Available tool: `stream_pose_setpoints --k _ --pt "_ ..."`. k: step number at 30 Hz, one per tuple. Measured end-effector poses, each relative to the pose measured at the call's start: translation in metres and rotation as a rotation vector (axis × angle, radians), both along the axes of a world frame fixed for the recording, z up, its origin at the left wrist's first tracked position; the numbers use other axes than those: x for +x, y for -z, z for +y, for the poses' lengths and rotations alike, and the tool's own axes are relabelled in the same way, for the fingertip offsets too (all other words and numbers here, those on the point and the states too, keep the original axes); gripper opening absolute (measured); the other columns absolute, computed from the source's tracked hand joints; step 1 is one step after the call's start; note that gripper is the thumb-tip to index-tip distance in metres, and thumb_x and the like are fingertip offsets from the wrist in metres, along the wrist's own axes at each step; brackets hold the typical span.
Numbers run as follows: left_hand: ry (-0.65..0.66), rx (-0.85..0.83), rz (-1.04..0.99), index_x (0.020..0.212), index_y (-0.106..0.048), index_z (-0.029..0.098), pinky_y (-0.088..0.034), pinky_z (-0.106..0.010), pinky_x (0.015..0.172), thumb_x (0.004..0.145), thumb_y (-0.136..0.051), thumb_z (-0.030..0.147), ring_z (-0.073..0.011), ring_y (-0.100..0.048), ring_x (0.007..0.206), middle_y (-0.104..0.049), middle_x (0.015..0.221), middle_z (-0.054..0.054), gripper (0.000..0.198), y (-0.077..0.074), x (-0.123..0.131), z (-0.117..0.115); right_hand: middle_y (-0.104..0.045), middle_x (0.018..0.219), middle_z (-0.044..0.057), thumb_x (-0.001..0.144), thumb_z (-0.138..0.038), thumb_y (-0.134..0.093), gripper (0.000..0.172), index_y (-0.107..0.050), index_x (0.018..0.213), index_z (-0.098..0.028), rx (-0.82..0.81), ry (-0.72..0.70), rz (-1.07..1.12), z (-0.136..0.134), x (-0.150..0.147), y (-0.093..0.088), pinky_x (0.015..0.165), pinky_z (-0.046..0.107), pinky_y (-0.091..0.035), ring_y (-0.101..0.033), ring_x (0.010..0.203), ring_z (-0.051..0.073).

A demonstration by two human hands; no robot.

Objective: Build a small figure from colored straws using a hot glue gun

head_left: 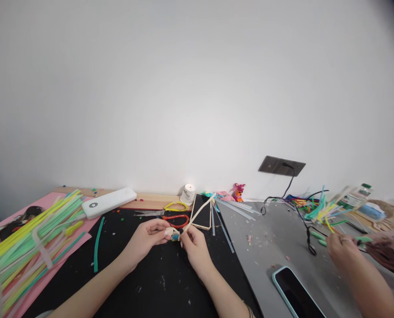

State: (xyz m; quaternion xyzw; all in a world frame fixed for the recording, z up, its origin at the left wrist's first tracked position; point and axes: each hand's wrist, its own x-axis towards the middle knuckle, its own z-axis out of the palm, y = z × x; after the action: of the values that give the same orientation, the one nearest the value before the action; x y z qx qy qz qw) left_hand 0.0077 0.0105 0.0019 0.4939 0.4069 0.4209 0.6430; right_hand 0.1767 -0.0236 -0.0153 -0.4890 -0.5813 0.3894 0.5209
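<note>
Pinches a small cream piece (171, 230) with a blue part below it in the left hand (148, 237), thumb against fingers, above the black mat (163, 291) near the middle of the worktop (263, 247). Grips in the right hand (195, 248), fingertips close to the same piece, a long cream strip (201, 210) slanting up across a dark-screened phone (200, 221). Has scissors (155, 213) just beyond, toward the back edge, and coloured strips (46, 234) heaped on a pink sheet (76, 246) along the left edge. Shares the worktop's right side with another person's hand (344, 249).
</note>
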Motion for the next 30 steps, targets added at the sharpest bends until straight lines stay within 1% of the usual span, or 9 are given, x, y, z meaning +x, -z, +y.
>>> stream_pose_setpoints --k 7,13,16,23,30 --pt "0.035 -0.017 0.035 0.077 -0.067 0.017 -0.055 -0.031 0.071 0.058 -0.081 0.034 -0.0190 -0.070 0.072 -0.073 0.073 -0.001 0.030 -0.001 0.000 0.000 -0.042 0.054 -0.005 0.086 -0.033 -0.048 0.024 -0.047 0.066 -0.019 -0.009 0.023 -0.002 -0.002 0.000 -0.001 0.048 0.022 -0.025 -0.034 0.050 0.011" --pt "0.136 0.013 0.115 0.077 -0.067 0.017 -0.054 -0.029 0.070 0.061 -0.080 0.036 -0.0172 -0.069 0.071 -0.073 0.069 0.000 0.027 0.002 0.000 0.002 -0.039 0.057 -0.005 0.088 -0.036 -0.048 0.028 -0.048 0.066 -0.019 0.015 0.038 -0.002 -0.003 0.002 -0.004 0.049 0.023 -0.025 -0.034 0.053 0.011" --pt "0.187 0.014 0.150 0.076 -0.067 0.018 -0.054 -0.028 0.069 0.064 -0.078 0.037 -0.0165 -0.068 0.069 -0.072 0.067 0.000 0.026 0.002 -0.001 0.001 -0.037 0.056 -0.006 0.087 -0.036 -0.048 0.029 -0.045 0.063 -0.020 0.020 0.061 -0.006 -0.002 0.002 -0.004 0.049 0.023 -0.024 -0.033 0.052 0.011" --pt "0.294 0.023 0.201 0.075 -0.067 0.017 -0.053 -0.028 0.068 0.067 -0.077 0.037 -0.0179 -0.069 0.070 -0.073 0.068 -0.001 0.024 -0.003 -0.001 -0.004 -0.033 0.055 -0.007 0.084 -0.034 -0.048 0.028 -0.040 0.060 -0.021 0.012 0.075 -0.008 -0.003 0.001 -0.005 0.049 0.023 -0.023 -0.030 0.052 0.011" --pt "0.372 0.013 0.207 0.074 -0.066 0.017 -0.053 -0.028 0.067 0.067 -0.076 0.036 -0.0184 -0.070 0.070 -0.073 0.067 -0.001 0.022 -0.008 -0.001 -0.009 -0.035 0.054 -0.007 0.083 -0.030 -0.048 0.028 -0.039 0.058 -0.021 0.006 0.061 -0.036 -0.004 0.001 -0.005 0.049 0.023 -0.024 -0.032 0.052 0.011"
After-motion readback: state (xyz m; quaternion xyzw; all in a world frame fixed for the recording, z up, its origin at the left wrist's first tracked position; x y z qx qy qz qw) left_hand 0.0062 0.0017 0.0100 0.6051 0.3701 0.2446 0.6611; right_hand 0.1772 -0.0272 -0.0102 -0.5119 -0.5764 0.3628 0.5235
